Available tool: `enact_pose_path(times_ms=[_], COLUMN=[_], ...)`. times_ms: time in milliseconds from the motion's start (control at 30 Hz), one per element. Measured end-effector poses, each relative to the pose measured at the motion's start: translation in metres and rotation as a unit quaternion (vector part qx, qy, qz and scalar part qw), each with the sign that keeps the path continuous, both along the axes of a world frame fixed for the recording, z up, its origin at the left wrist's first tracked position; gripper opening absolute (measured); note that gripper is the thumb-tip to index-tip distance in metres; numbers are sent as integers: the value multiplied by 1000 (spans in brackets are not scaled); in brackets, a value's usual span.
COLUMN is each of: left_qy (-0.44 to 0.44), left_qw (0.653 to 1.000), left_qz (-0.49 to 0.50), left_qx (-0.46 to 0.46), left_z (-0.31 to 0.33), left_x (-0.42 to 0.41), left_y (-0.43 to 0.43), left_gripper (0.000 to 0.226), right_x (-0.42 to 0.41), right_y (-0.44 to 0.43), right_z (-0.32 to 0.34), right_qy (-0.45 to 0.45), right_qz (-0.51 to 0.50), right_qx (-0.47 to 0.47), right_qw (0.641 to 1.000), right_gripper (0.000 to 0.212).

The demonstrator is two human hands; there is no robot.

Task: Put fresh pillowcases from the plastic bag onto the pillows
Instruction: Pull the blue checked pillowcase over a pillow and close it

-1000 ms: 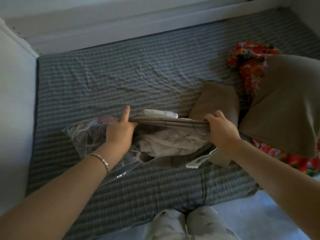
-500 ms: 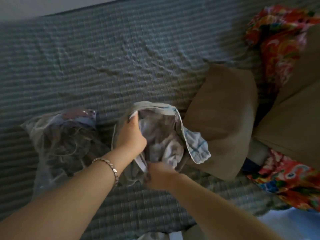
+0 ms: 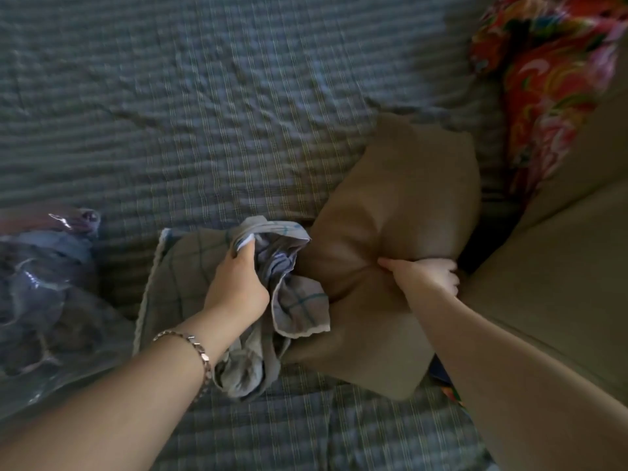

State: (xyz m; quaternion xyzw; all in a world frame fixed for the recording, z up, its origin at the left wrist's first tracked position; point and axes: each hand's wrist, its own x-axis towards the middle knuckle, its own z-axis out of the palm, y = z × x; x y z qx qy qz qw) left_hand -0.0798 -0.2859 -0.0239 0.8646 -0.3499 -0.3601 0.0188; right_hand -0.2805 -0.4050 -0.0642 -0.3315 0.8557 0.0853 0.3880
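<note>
The left hand (image 3: 238, 283) gripped the bunched opening of the grey checked pillowcase (image 3: 190, 277), which lay on the bed (image 3: 204, 113). Just right of it, the right hand (image 3: 421, 275) had its fingers pinched on a fold of the brown pillow (image 3: 401, 205). The plastic bag (image 3: 40, 294) lay left of the pillowcase. Farther right was a floral cloth (image 3: 550, 79).

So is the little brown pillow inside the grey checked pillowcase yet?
No, outside. The right hand grips the bare little brown pillow; the left hand holds the bunched grey checked pillowcase beside it.
</note>
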Motion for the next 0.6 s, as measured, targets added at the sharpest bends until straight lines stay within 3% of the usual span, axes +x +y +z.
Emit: enact_pose_path(times_ms=[133,200,300,367,500,600], left_qy=[4,3,-5,-12,31,67], left_qw=[1000,999,999,998,993,985], left_qz=[-17,-7,-15,-19,-25,-10], left_qx=[20,31,42,51,109,158], left_z=[7,16,31,34,15,-2], left_x=[-2,1,5,5,-11,-37], left_y=[6,7,10,14,29,40], left_gripper=[73,75,73,69,54,43], right_x=[-2,-4,-20,-45,-99,-105], right_y=[12,21,41,55,66,72], right_z=[27,58,107,125,103,65], right_qy=[-76,-102,-82,-83,-45,-81], right_qz=[200,329,558,627,487,419], right_qx=[-61,-31,21,53,66,129], right_qw=[975,938,825,773,870,895], right_gripper=[52,39,33,26,43,61])
